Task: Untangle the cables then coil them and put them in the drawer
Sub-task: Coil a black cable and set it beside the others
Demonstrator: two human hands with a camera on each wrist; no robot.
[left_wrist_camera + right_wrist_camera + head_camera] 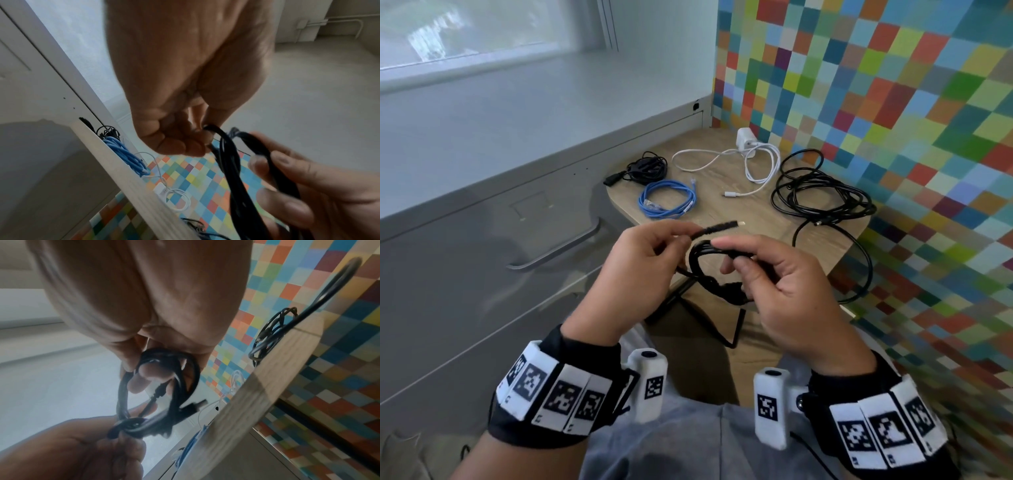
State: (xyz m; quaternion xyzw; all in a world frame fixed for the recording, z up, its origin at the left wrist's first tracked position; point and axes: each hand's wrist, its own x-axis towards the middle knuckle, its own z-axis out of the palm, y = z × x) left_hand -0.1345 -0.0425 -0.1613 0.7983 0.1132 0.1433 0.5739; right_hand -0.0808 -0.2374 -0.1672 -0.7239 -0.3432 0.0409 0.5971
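I note a small wooden table (822, 240) on black metal legs (736, 325), set against a wall of multicoloured squares (893, 85). A window (482, 31) with a white sill (551, 99) lies beyond. Grey trousers (705, 445) fill the bottom edge of the head view.

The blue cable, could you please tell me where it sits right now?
In the head view the blue cable lies coiled on the wooden table, left of centre, between the small black bundle and the white charger cable.

Office-like room: grey metal filing cabinet with curved drawer handle (558, 248) left of small wooden bench (722, 192); multicoloured checkered wall panel (876, 102) right of bench; window behind.
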